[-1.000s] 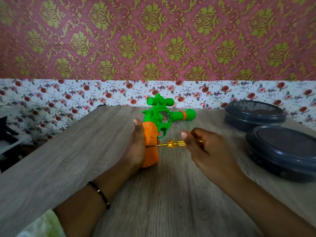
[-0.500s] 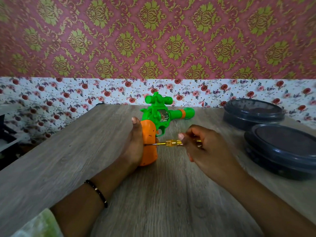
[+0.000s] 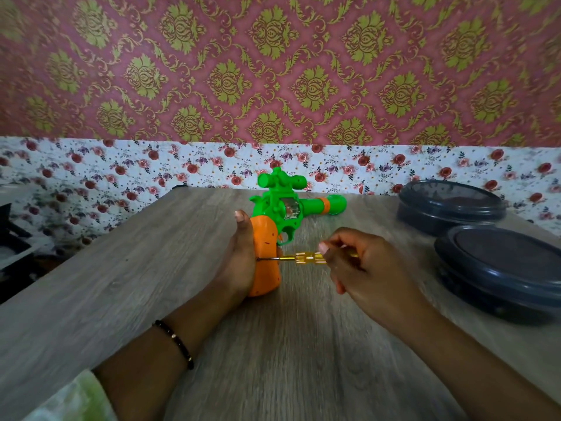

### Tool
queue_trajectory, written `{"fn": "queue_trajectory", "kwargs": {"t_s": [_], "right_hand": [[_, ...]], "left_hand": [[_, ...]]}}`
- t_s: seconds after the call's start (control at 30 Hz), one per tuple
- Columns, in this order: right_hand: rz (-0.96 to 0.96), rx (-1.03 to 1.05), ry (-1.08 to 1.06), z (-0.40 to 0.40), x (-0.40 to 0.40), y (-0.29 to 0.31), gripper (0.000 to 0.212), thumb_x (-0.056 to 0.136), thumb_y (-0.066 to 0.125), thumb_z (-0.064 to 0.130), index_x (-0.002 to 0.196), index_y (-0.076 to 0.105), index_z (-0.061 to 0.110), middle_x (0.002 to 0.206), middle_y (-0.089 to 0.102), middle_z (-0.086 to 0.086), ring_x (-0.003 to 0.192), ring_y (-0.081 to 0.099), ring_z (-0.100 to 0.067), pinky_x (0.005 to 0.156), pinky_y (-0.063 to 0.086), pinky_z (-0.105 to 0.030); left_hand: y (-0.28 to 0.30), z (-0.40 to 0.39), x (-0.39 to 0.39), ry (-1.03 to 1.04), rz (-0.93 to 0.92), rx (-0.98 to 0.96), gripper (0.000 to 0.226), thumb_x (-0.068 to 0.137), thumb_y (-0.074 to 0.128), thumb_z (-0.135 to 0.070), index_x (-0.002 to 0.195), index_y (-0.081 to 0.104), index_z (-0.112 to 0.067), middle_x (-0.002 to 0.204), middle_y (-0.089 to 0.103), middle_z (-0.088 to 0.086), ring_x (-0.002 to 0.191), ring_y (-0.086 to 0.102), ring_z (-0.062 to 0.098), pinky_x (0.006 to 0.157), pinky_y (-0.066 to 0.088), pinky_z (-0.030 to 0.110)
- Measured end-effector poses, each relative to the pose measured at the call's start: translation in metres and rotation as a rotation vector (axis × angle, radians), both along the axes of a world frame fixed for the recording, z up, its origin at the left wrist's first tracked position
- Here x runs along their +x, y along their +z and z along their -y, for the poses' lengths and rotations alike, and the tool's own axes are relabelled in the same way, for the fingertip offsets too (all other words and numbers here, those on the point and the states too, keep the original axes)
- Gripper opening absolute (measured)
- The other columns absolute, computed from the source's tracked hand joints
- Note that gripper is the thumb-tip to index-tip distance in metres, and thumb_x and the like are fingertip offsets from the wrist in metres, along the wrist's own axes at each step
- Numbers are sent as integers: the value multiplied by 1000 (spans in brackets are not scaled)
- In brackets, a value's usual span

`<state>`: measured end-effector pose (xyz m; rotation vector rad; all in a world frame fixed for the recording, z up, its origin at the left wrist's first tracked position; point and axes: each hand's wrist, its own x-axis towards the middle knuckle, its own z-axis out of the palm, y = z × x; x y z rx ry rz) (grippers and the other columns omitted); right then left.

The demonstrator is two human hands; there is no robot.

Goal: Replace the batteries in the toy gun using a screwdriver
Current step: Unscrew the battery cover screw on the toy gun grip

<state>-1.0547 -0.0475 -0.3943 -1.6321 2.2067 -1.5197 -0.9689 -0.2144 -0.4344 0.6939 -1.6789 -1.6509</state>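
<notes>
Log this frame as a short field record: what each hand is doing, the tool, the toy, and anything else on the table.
left hand: grips the orange grip of the toy gun, steadying it on the table
right hand: holds the yellow-handled screwdriver
screwdriver: roughly level, tip against the side of the orange grip
toy gun: green body, barrel pointing right
battery cover: closed as far as visible
other items: two dark lidded containers at the right

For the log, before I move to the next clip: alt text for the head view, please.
A right hand holds a yellow screwdriver with its tip at the orange grip of a green toy gun, which the left hand steadies on a wooden table. Two dark lidded containers sit at the right.
</notes>
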Motion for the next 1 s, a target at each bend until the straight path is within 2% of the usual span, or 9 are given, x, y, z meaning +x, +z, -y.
{"fn": "queue_trajectory", "kwargs": {"t_s": [0.07, 0.13, 0.27, 0.4, 0.53, 0.7, 0.83, 0.9, 1.0], "right_hand": [[95, -25, 90, 2, -1, 1, 8, 86, 61, 14, 79, 62, 16, 56, 58, 7, 48, 49, -3, 47, 36, -17], [196, -33, 169, 2, -2, 2, 11, 85, 61, 5, 84, 63, 15, 59, 57, 17, 50, 46, -2, 48, 36, -13], [310, -7, 125, 1, 0, 1, 9, 90, 56, 18, 86, 60, 11, 63, 60, 1, 50, 50, -12, 44, 39, -17], [-28, 91, -30, 0, 0, -3, 37, 89, 45, 44, 75, 56, 12, 56, 62, -8, 36, 48, -8, 44, 41, -28], [-31, -7, 35, 2, -3, -3, 9, 86, 62, 22, 78, 58, 19, 58, 55, 7, 48, 50, -8, 51, 45, -33], [78, -76, 134, 2, -3, -3, 6, 85, 64, 21, 83, 59, 21, 73, 59, 5, 58, 52, -14, 54, 47, -35], [34, -83, 30, 3, 0, -6, 46, 84, 42, 59, 75, 55, 16, 61, 61, -6, 45, 51, -11, 50, 47, -38], [-84, -24, -61, 1, -3, -7, 60, 84, 30, 66, 68, 52, 13, 52, 56, -11, 44, 52, -22, 53, 48, -46], [-109, -35, -25, 1, -3, -6, 40, 88, 46, 49, 70, 54, 15, 52, 56, -6, 48, 54, -23, 53, 48, -45]], "left_hand": [[0, 1, 0, 20, 10, 12, 104, 60, 11, -81, 134, 47, -17, 104, 68, 10, 92, 66, 23, 90, 50, 45], [-1, 2, -1, 28, 20, 20, 104, 61, 11, -82, 138, 44, -20, 111, 66, 12, 97, 65, 24, 91, 50, 46], [-1, 1, -1, 16, 7, 1, 96, 68, 8, -79, 128, 53, -18, 94, 70, 7, 84, 66, 19, 82, 52, 39], [-4, 4, -1, 17, -1, -20, 108, 59, 12, -84, 131, 52, -14, 91, 72, 8, 84, 68, 21, 85, 51, 40], [-5, 5, -3, 19, -18, 3, 101, 67, 10, -79, 127, 54, -11, 91, 71, 10, 82, 67, 23, 79, 52, 37], [-5, 4, -5, 30, -13, -22, 91, 65, 12, -80, 111, 59, -17, 100, 69, 14, 88, 65, 27, 82, 50, 39], [-5, 2, -5, 18, -41, -52, 83, 65, 14, -84, 90, 62, -21, 91, 69, 14, 82, 64, 28, 80, 49, 40], [-5, 2, -4, 10, -50, -31, 88, 65, 15, -85, 97, 63, -17, 87, 69, 15, 78, 64, 27, 78, 48, 39], [-6, 5, -4, 15, -46, -15, 95, 63, 15, -83, 113, 58, -15, 85, 70, 12, 79, 66, 25, 78, 50, 39]]}}
